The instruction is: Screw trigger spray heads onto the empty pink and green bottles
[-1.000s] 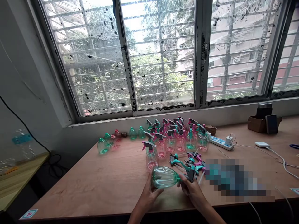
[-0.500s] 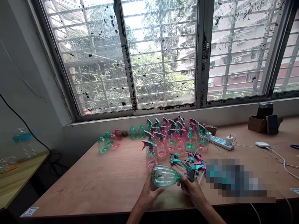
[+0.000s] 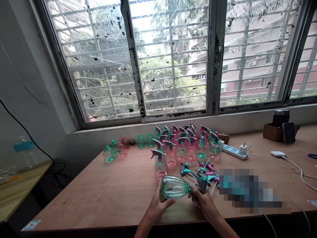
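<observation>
A clear green spray bottle [image 3: 174, 187] lies sideways in the air above the front of the table, its neck pointing right. My left hand [image 3: 158, 204] is wrapped around the base end of it. At the neck, my right hand [image 3: 201, 199] grips a dark grey and green spray head [image 3: 203, 185], fingers closed at the collar. Whether the head is fully seated on the neck is hidden by the fingers. Just behind my right hand is a loose pile of teal and pink spray heads [image 3: 203, 170]. A pink spray bottle [image 3: 161, 167] with its head on stands right behind the held bottle.
Several pink and green spray bottles [image 3: 182, 153] with heads stand grouped by the window. Headless green bottles [image 3: 109, 154] and red ones stand at the back left. A power strip [image 3: 235, 151], cables, a brown box [image 3: 271, 133] and a blurred-out patch occupy the right.
</observation>
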`<action>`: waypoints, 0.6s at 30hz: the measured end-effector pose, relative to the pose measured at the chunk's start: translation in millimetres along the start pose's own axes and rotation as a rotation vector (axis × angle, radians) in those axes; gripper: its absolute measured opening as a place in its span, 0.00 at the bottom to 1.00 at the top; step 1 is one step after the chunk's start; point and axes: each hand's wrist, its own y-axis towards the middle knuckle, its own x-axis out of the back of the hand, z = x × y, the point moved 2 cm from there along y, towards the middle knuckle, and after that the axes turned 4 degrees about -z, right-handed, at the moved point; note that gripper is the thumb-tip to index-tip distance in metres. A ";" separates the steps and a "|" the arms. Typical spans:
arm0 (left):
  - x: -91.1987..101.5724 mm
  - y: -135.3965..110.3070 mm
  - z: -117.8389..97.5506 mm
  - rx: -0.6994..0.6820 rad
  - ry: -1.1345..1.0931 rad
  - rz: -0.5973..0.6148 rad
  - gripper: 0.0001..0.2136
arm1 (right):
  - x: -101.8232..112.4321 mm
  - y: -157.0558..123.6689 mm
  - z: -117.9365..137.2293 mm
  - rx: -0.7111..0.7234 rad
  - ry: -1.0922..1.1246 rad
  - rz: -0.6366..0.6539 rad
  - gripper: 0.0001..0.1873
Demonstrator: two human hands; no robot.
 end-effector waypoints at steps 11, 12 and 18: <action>-1.1 0.0 4.9 0.017 0.006 0.005 0.49 | 1.7 2.7 -3.7 -0.002 0.009 -0.006 0.23; -1.7 -0.5 5.2 0.020 0.009 0.008 0.49 | 1.8 2.7 -4.0 -0.003 0.008 -0.006 0.23; -1.5 2.0 -2.7 0.021 0.026 0.036 0.40 | 1.3 0.9 -3.5 -0.006 -0.007 -0.001 0.22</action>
